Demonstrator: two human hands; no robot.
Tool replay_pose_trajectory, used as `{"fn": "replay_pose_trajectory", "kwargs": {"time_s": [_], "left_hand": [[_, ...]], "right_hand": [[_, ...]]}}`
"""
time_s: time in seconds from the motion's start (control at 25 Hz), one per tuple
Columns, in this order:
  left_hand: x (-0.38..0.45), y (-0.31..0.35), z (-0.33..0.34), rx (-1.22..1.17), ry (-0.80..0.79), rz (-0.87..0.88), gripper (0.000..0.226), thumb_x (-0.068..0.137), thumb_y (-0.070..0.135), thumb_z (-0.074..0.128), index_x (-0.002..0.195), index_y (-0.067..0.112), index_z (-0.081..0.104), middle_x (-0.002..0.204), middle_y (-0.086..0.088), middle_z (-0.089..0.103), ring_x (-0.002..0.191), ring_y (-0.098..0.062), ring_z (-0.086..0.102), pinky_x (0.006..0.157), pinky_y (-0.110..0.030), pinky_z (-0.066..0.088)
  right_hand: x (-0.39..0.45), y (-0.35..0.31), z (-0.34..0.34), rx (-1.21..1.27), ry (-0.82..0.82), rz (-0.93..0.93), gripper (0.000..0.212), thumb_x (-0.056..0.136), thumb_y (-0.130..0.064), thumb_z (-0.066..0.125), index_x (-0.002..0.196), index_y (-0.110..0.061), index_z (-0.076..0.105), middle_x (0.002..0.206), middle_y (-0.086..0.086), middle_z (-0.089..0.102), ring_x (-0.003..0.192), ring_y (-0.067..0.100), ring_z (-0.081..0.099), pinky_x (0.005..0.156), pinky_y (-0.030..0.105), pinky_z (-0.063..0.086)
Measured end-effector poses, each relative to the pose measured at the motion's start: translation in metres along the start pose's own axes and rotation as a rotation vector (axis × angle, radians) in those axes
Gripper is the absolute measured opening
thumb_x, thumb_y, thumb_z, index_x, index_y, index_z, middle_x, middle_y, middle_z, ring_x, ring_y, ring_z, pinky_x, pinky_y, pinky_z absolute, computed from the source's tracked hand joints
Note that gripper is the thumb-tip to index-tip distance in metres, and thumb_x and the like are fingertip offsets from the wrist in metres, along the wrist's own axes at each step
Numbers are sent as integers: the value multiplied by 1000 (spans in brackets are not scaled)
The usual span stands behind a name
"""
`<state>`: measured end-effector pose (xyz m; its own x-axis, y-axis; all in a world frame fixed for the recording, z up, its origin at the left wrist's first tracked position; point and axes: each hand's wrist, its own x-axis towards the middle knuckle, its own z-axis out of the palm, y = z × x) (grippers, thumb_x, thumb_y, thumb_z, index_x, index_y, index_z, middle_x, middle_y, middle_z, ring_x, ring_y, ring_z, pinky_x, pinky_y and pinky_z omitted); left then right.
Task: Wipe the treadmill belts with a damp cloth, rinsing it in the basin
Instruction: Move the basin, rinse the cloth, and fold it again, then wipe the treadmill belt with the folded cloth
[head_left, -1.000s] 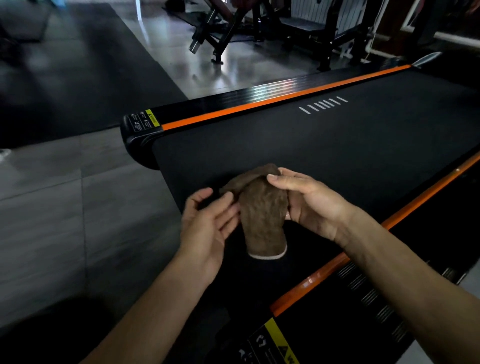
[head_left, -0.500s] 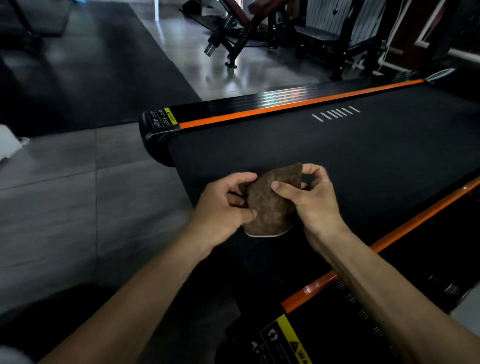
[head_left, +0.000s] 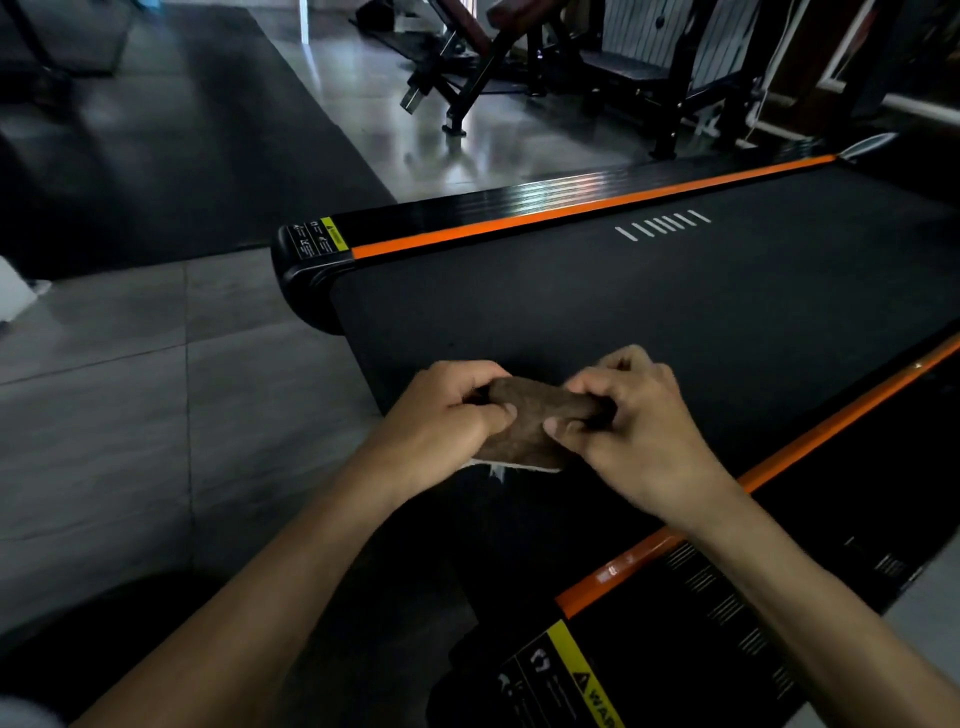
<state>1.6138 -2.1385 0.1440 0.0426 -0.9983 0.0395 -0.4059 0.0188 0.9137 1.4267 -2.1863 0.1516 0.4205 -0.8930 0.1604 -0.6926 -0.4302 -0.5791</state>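
A brown cloth (head_left: 537, 415) is held in both hands just above the rear end of the black treadmill belt (head_left: 649, 312). It is folded or bunched into a thick band whose long axis runs across the belt, from one hand to the other, roughly level; the upper edge is rolled over, and a pale hem shows along the lower edge, which hangs toward the person. Whether that lower edge touches the belt cannot be told.

The left hand (head_left: 447, 410) grips the cloth's left end, fingers curled over the top and thumb pressed against the near face. The right hand (head_left: 623, 415) grips the right end the same way, its fingers (head_left: 631, 364) curled behind and the thumb on the near side. The two hands sit close together, with only a short stretch of cloth showing between them.

The belt is bordered by orange strips; the far side rail (head_left: 545, 200) carries a yellow warning label (head_left: 332, 236) at its rear corner, and the near side rail (head_left: 727, 597) has a similar label. Beyond the far rail lies a grey tiled floor (head_left: 130, 415) with a dark mat (head_left: 182, 145), and a weight bench (head_left: 483, 57) stands farther off.
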Motion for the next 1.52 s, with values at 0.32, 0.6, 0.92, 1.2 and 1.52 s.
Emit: {"fn": "replay_pose_trajectory", "kwargs": {"time_s": [0.32, 0.6, 0.92, 1.2, 1.52], "left_hand": [[18, 12, -7, -119, -54, 17, 22, 84, 9, 73, 100, 24, 74, 92, 5, 76, 91, -8, 71, 83, -27, 55], [11, -49, 2, 573, -327, 117, 42, 73, 2, 64, 100, 32, 73, 112, 16, 63, 105, -1, 58, 94, -30, 48], [8, -87, -5, 522, -47, -5, 34, 85, 7, 64, 113, 26, 67, 117, 13, 55, 83, -3, 52, 68, -14, 35], [54, -92, 0, 681, -20, -52, 43, 95, 35, 55, 137, 29, 49, 148, 3, 38, 129, -19, 36, 105, -36, 36], [100, -67, 34, 940, -434, -407, 114, 76, 76, 55, 151, 30, -16, 153, -32, -24, 140, -55, -14, 115, -64, 8]], "right_hand": [[30, 11, -35, 431, -217, -51, 14, 80, 1, 74, 86, -11, 68, 77, -5, 68, 72, 3, 64, 65, 17, 49], [9, 49, 10, -3, -632, -176, 21, 85, -40, 74, 104, -32, 71, 108, -15, 68, 103, -2, 59, 97, 33, 48], [15, 83, 67, -446, -443, -427, 57, 95, -60, 29, 149, -41, 31, 162, -5, 23, 142, 28, 30, 104, 47, 33], [65, 119, 70, -546, -180, 182, 57, 104, -41, 30, 156, -32, 10, 165, 1, 2, 150, 27, 5, 119, 46, 8], [80, 118, 61, -451, -460, 270, 66, 97, -64, 23, 150, -47, -13, 161, -7, -25, 148, 17, -21, 117, 42, -11]]}}
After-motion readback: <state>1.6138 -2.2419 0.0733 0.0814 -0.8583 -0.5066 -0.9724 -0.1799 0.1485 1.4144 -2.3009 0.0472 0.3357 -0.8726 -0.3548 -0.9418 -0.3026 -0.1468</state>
